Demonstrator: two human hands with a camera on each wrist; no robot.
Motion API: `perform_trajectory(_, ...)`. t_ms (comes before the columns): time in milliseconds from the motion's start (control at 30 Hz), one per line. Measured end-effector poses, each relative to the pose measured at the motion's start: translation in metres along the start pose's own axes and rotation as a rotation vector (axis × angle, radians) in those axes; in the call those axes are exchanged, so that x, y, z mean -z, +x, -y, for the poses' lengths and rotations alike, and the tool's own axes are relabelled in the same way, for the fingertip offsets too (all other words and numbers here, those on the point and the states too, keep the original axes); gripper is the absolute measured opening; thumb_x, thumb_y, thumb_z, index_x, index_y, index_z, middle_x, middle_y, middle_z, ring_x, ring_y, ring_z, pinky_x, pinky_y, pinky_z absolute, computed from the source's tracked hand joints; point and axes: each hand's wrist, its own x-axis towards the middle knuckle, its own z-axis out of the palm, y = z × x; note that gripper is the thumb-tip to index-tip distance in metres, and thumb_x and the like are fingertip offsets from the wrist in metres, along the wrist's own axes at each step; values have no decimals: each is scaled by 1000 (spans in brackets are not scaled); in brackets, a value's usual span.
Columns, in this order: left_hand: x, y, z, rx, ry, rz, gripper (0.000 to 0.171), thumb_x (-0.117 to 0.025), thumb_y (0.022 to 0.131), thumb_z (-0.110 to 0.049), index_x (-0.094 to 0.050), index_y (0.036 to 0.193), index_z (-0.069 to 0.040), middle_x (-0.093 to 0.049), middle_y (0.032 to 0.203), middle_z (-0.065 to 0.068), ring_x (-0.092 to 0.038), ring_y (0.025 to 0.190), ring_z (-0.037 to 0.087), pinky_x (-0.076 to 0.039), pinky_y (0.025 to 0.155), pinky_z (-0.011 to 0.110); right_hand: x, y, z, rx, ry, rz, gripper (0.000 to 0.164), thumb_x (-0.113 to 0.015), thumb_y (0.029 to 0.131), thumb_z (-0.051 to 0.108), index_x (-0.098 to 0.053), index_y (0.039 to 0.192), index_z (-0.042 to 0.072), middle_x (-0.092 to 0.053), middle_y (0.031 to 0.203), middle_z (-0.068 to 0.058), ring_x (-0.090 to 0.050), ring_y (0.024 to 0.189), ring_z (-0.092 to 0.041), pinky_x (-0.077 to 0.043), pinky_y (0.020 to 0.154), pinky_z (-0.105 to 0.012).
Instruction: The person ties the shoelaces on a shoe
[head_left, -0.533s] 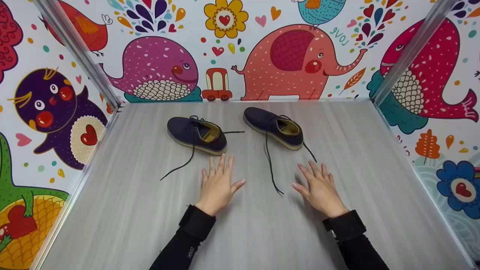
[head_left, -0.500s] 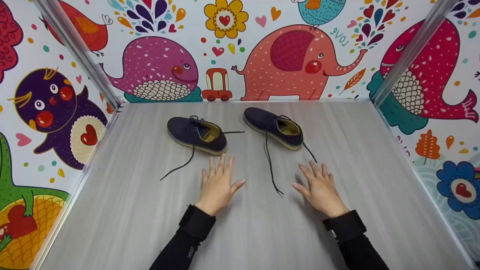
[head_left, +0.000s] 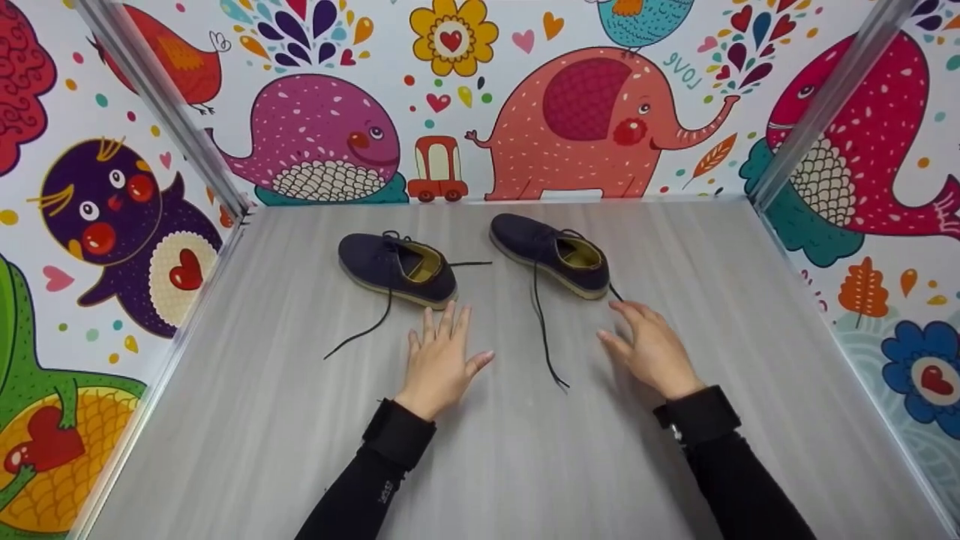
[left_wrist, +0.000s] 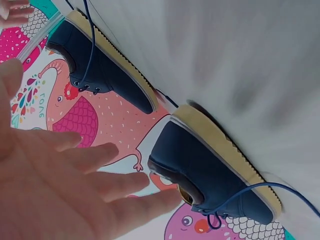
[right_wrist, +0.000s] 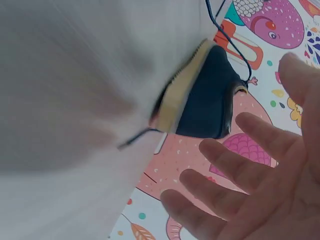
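Two navy lace-up shoes with tan soles stand on the floor, toes pointing to the back left. My left hand [head_left: 439, 369] is spread behind the heel of the left shoe [head_left: 394, 268], its fingertips close to the sole. Behind the right shoe [head_left: 551, 255] is my right hand [head_left: 654, 352], fingers extended toward the heel and holding nothing. In the right wrist view those fingers [right_wrist: 220, 160] are straight and apart. The left shoe's loose lace [head_left: 367, 328] trails to the front left; another lace [head_left: 541, 330] runs forward from the right shoe.
A pale grey wood-grain floor [head_left: 510, 465] lies under the shoes. Printed cartoon walls enclose it at the back and sides, with a pink elephant [head_left: 577, 127] behind the right shoe. Metal edge strips [head_left: 142, 420] run along the floor's sides.
My right hand has moved forward, nearer the right shoe's heel, and now covers the end of its right lace. The left hand has shifted slightly forward. Both shoes stay in place.
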Motion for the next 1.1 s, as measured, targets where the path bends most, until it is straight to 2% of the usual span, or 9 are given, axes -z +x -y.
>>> perform_trajectory(200,9,16,-5,6,-16,-8,79,-52,97,-56,-27,156,-9,-25,159,20,-15,144,49,-23,105,70,21,54,-4,-67,24,20,52,-62,100,32,-52,138,-2,-53,135,-28,-50,123,-45,-38,101,-57)
perform_trajectory(367,13,25,-16,-12,-87,-15,78,-52,98,-55,-28,156,-9,-30,157,20,-20,143,48,-25,105,69,28,97,-9,-112,-5,57,48,-57,102,30,-54,136,-5,-58,129,-27,-54,118,-44,-41,98,-55)
perform_trajectory(433,12,26,-21,-23,-126,-20,75,-51,99,-54,-33,154,-7,-37,153,20,-27,141,46,-28,106,66,28,111,-11,-127,-27,72,47,-56,102,29,-56,134,-6,-60,126,-26,-56,115,-43,-42,96,-54)
perform_trajectory(533,9,27,-27,-44,-206,-53,61,-52,101,-49,-50,143,-5,-54,139,18,-45,131,40,-38,102,59,25,130,-16,-146,-69,95,45,-56,102,28,-59,130,-7,-64,119,-26,-60,107,-42,-45,92,-54)
perform_trajectory(667,4,30,-34,-57,-344,-103,39,-53,103,-39,-69,117,-7,-70,111,10,-64,103,28,-50,86,45,19,145,-21,-159,-132,139,39,-57,101,28,-69,114,-7,-68,106,-25,-63,96,-40,-48,85,-52)
perform_trajectory(767,0,33,-38,-46,-415,-107,32,-54,103,-35,-73,106,-9,-72,98,5,-66,86,21,-51,76,39,16,151,-23,-174,-144,185,37,-58,100,29,-73,102,-6,-70,97,-22,-64,87,-37,-49,78,-49)
perform_trajectory(833,-3,35,-40,-33,-437,-99,31,-54,103,-33,-73,105,-9,-71,94,3,-64,80,18,-50,73,36,16,153,-25,-195,-116,221,36,-59,98,28,-73,100,-5,-70,93,-20,-65,80,-33,-51,72,-45)
perform_trajectory(1000,-10,42,-43,15,-500,-55,29,-55,103,-31,-70,112,-8,-70,91,1,-64,80,16,-50,73,35,17,159,-24,-252,38,343,40,-59,94,20,-64,119,-10,-68,84,-17,-65,61,-22,-54,54,-32)
perform_trajectory(1100,-15,50,-46,48,-565,-14,33,-54,104,-32,-67,120,-6,-71,88,-1,-65,80,15,-50,72,34,17,160,-21,-250,90,425,37,-58,91,17,-64,115,-10,-64,69,-11,-61,51,-16,-53,49,-30)
